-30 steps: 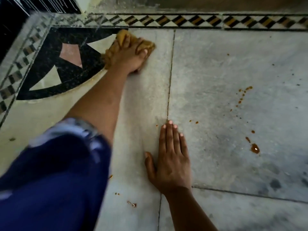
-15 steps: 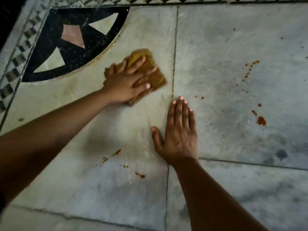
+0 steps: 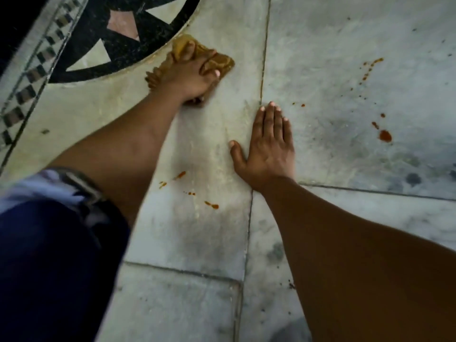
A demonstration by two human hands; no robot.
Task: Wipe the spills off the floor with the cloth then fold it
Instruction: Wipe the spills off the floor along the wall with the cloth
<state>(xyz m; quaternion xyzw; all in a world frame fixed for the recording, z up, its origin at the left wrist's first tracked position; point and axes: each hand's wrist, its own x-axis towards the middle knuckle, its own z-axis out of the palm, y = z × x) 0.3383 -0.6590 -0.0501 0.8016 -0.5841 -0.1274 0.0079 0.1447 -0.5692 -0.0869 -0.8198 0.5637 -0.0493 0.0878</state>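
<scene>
Cloth: mustard-yellow, crumpled and bunched, frayed or ruffled along the edge at 9 o'clock of the hand; darker, damp-looking brown patches across the top; lying flat on the floor just off the curved rim of the inlay, at about 11 o'clock of the frame centre.

Left hand: palm down on the cloth, fingers spread and curled over the bunched fabric, pressing and grasping it against the floor; thumb side toward 3 o'clock.

Right hand: released, holding nothing; flat on the floor with fingers together pointing to 12 o'clock, thumb out toward 9 o'clock; straddling the tile joint, at 5 o'clock of the cloth and apart from it.

Floor: pale grey marble tiles with dark joints, smudged and streaked.

Spills: orange-red; one larger drop with smaller ones at 3 o'clock of the right hand, a dotted trail further up toward 1 o'clock.

Near spills: short orange streaks and dots at 7 o'clock of the right hand, between the two forearms.

Small drops: two specks just beside the right fingertips, at 1 o'clock of them.

Inlay: black arc with pink and cream triangles, at 10 o'clock of the cloth.

Border: chequered strip along the frame's 9 o'clock edge.

Sleeve: dark blue with pale cuff, on the left arm at 7 o'clock.
</scene>
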